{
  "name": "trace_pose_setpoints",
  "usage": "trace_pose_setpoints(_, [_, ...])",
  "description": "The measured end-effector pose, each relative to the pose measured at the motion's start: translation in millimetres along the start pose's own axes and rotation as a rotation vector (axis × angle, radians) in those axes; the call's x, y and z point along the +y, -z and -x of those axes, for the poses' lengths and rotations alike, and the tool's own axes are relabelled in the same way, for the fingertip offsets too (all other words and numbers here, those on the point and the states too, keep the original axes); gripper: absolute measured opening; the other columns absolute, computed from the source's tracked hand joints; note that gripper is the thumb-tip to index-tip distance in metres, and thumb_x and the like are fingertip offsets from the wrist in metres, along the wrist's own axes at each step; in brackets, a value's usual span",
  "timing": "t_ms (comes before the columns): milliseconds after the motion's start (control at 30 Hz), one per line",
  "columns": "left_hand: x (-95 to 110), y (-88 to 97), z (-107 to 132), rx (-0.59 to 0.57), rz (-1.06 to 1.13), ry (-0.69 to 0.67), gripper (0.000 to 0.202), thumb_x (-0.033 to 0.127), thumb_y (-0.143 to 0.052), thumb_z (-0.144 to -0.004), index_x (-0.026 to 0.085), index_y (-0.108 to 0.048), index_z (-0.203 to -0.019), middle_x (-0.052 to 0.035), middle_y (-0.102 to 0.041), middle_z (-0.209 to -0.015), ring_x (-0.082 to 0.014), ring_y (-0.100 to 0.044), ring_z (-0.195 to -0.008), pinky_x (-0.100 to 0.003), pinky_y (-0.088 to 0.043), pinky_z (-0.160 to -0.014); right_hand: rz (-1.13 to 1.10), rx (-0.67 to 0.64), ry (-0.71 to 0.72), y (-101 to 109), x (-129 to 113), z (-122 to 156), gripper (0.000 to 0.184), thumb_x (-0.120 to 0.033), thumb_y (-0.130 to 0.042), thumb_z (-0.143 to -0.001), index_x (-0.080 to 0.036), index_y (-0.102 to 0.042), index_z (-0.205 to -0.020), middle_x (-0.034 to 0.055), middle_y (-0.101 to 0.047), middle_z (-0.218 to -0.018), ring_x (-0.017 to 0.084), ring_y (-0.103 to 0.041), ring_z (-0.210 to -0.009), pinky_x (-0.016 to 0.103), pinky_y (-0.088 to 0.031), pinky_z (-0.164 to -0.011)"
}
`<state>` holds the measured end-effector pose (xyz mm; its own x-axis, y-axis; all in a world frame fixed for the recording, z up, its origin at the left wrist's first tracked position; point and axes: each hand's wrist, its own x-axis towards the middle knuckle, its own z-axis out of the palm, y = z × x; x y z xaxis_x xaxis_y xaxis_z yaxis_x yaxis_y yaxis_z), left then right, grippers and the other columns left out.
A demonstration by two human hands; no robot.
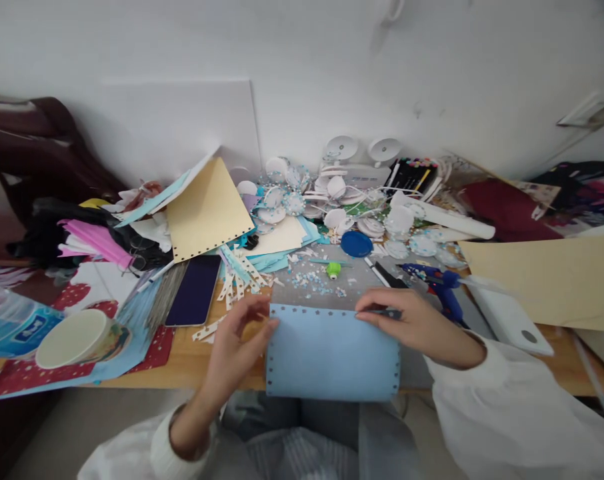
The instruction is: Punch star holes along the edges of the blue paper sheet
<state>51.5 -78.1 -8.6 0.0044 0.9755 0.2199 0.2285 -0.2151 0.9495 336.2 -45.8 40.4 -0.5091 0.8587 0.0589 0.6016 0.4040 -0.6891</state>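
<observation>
A light blue sheet of paper (pixel 332 353) with small punched holes along its left, top and right edges overhangs the front of the table. At its upper left corner, my left hand (pixel 237 343) is closed, thumb and fingers on the paper. My right hand (pixel 409 323) pinches the top edge right of centre. Across its fingers lies a slim dark thing (pixel 389 312), mostly hidden, whose kind I cannot make out. Beyond the sheet, blue and white paper bits (pixel 315 283) are scattered on a grey mat (pixel 287 293), near a small green craft punch (pixel 333 270).
On the left are a phone (pixel 195 290), a paper cup (pixel 77 340), a water bottle (pixel 12 323) and punched cream card (pixel 209 213). White discs on strings (pixel 337 217) pile up at the back. A blue glue gun (pixel 445 287) and cream board (pixel 557 277) lie at right.
</observation>
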Motion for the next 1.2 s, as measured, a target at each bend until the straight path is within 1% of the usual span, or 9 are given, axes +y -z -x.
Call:
trace_pose_setpoints(67, [0.8, 3.5, -14.2, -0.087, -0.253, -0.168, 0.033, 0.024, -0.065, -0.083, 0.021, -0.058, -0.115, -0.0064, -0.064, -0.111, -0.0194, -0.058, -0.104, -0.036, -0.046, -0.095, 0.021, -0.031, 0.018, -4.7, 7.5, -6.2, 0.018, -0.032, -0.054, -0.090, -0.021, -0.067, -0.083, 0.0023, -0.069, -0.082, 0.017, -0.062, -0.077, 0.028, -0.046, -0.072])
trace_pose_setpoints(133, [4.9, 2.6, -29.0, -0.247, -0.434, -0.297, 0.034, 0.024, -0.066, -0.082, 0.021, -0.059, -0.116, -0.0070, -0.063, -0.115, -0.0218, -0.055, -0.110, -0.039, -0.044, -0.098, 0.055, -0.039, 0.032, -11.2, 14.8, -12.6, 0.016, -0.030, -0.054, -0.090, -0.021, -0.066, -0.084, 0.0024, -0.070, -0.084, 0.018, -0.063, -0.080, 0.028, -0.045, -0.074])
trace_pose_setpoints(233, [9.9, -7.3, -49.2, -0.492, -0.596, -0.339, 0.023, 0.018, -0.061, -0.085, 0.018, -0.064, -0.107, -0.0069, -0.066, -0.104, -0.0210, -0.059, -0.101, -0.035, -0.047, -0.090, 0.125, -0.028, 0.048, -20.5, 25.5, -20.4, 0.014, -0.028, -0.055, -0.090, -0.021, -0.066, -0.086, 0.0033, -0.070, -0.087, 0.019, -0.063, -0.083, 0.029, -0.045, -0.075])
trace_pose_setpoints(333, [5.8, -20.4, -64.4, -0.615, -0.647, -0.326, 0.015, 0.012, -0.056, -0.085, 0.016, -0.066, -0.096, -0.0052, -0.067, -0.090, -0.0183, -0.062, -0.087, -0.030, -0.048, -0.080, 0.183, -0.008, 0.062, -27.7, 34.7, -24.6, 0.012, -0.024, -0.054, -0.091, -0.020, -0.065, -0.087, 0.0040, -0.069, -0.086, 0.019, -0.063, -0.085, 0.031, -0.046, -0.076])
trace_pose_setpoints(433, [-4.9, -29.1, -72.9, -0.637, -0.648, -0.348, 0.015, 0.010, -0.052, -0.086, 0.016, -0.065, -0.089, -0.0042, -0.065, -0.086, -0.0174, -0.060, -0.083, -0.028, -0.047, -0.077, 0.249, 0.056, 0.095, -37.5, 41.4, -27.7, 0.010, -0.021, -0.054, -0.090, -0.018, -0.063, -0.090, 0.0058, -0.068, -0.089, 0.021, -0.062, -0.087, 0.033, -0.046, -0.078])
trace_pose_setpoints(567, [-18.4, -33.0, -74.2, -0.626, -0.625, -0.405, 0.017, 0.011, -0.048, -0.089, 0.015, -0.064, -0.089, -0.0050, -0.064, -0.088, -0.0173, -0.059, -0.087, -0.028, -0.046, -0.080, 0.344, 0.134, 0.210, -57.8, 46.7, -35.3, 0.012, -0.022, -0.056, -0.089, -0.015, -0.062, -0.097, 0.0090, -0.064, -0.092, 0.023, -0.058, -0.089, 0.037, -0.047, -0.079])
trace_pose_setpoints(767, [-30.2, -29.7, -68.7, -0.612, -0.662, -0.529, 0.020, 0.016, -0.044, -0.094, 0.016, -0.063, -0.096, -0.0051, -0.065, -0.090, -0.0171, -0.058, -0.085, -0.029, -0.047, -0.077, 0.322, 0.172, 0.381, -76.8, 51.2, -42.3, 0.020, -0.016, -0.044, -0.094, -0.016, -0.064, -0.091, 0.0071, -0.060, -0.083, 0.020, -0.052, -0.079, 0.033, -0.046, -0.073])
trace_pose_setpoints(967, [-26.2, -23.3, -66.2, -0.629, -0.757, -0.563, 0.022, 0.012, -0.042, -0.093, 0.015, -0.063, -0.101, -0.0074, -0.065, -0.095, -0.0183, -0.058, -0.084, -0.032, -0.047, -0.075, 0.360, 0.156, 0.425, -74.6, 50.9, -39.1, 0.027, -0.010, -0.037, -0.095, -0.012, -0.064, -0.098, 0.0090, -0.059, -0.083, 0.020, -0.047, -0.077, 0.033, -0.044, -0.070])
trace_pose_setpoints(1200, [-14.1, -22.1, -64.9, -0.680, -0.779, -0.584, 0.025, 0.017, -0.039, -0.097, 0.014, -0.063, -0.099, -0.0076, -0.064, -0.088, -0.0189, -0.055, -0.083, -0.033, -0.047, -0.075, 0.412, 0.164, 0.442, -74.3, 46.9, -39.0, 0.032, -0.011, -0.036, -0.097, -0.015, -0.067, -0.091, 0.0073, -0.061, -0.080, 0.019, -0.046, -0.073, 0.034, -0.039, -0.067])
